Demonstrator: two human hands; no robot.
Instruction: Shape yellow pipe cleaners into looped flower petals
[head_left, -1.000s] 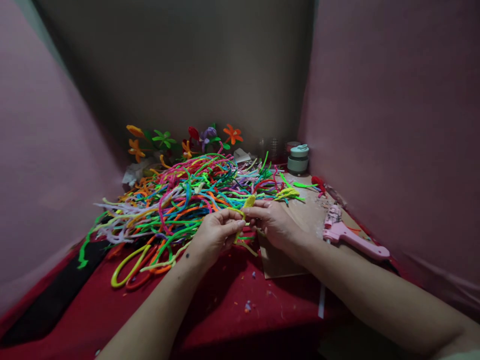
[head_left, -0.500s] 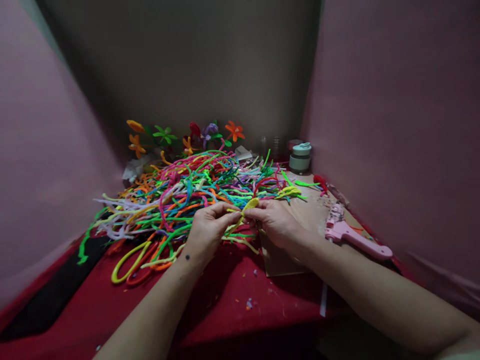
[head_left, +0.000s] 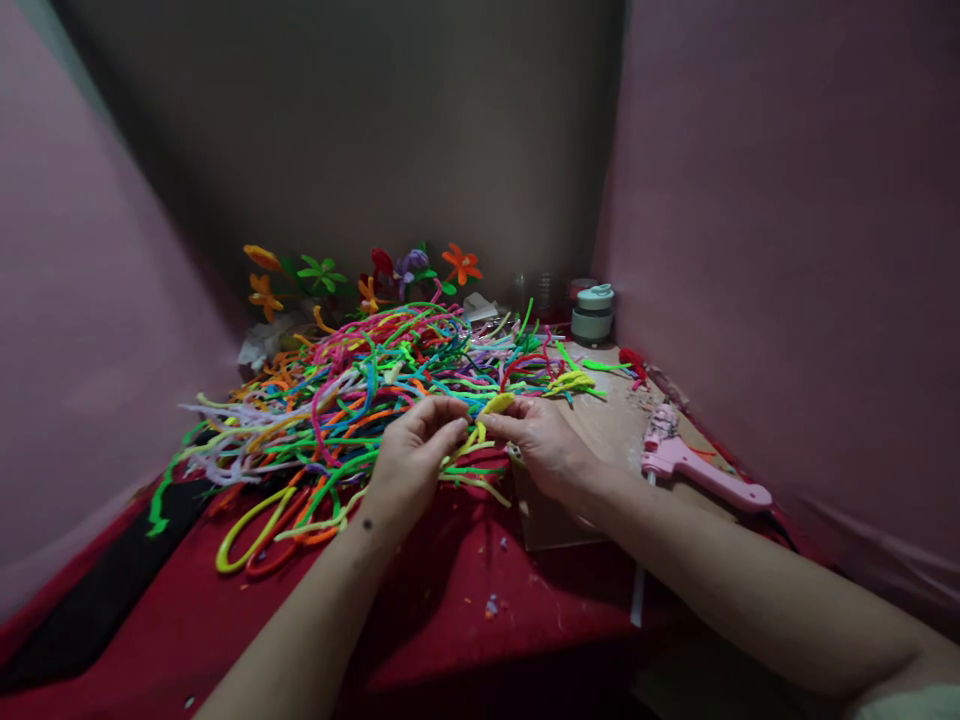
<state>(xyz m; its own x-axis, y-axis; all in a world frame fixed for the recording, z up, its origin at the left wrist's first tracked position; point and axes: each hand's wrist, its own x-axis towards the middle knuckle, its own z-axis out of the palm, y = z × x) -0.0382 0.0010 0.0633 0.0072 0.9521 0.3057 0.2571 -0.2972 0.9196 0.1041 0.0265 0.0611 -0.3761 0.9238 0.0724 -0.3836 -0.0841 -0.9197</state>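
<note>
Pipe cleaner (head_left: 496, 404), yellow, left of glue gun (head_left: 697, 471) | likely light, bendy; I'd grip where strands meet | right hand (head_left: 551, 450) pinches it; left hand (head_left: 412, 446) narrow, hold unclear

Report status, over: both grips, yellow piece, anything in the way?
Right grip pinching yellow piece. Left grip close beside it, hold unclear. Multicoloured strand pile crowds just beyond; pink glue gun off to the right.

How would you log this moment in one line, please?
left hand: near yellow piece, grip unclear; right hand: pinching yellow piece; nearby: colorful stem pile; rest: pink glue gun, lidded cup
</note>
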